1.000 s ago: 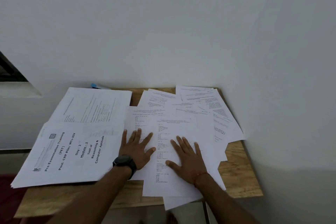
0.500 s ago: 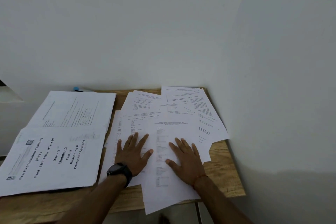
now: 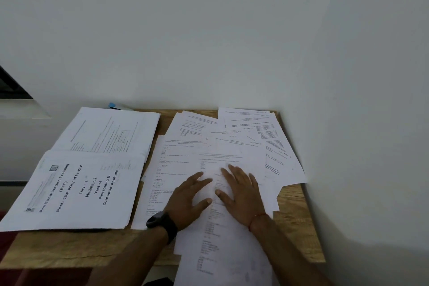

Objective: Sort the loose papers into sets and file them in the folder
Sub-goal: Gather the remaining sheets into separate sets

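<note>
Head view: both hands lie flat, fingers straight and spread, on the loose white printed papers (image 3: pixel 246 146) fanned across the right half of the light wooden desk (image 3: pixel 299 227), with some sheets overhanging its near edge. The left hand (image 3: pixel 185 197), wearing a black wristwatch (image 3: pixel 161 223), and the right hand (image 3: pixel 241 195) sit side by side, thumbs close, gripping nothing. Toward the left edge lie two white printed booklets (image 3: pixel 76 193), the nearer headed "Pre Examination Training"
</note>
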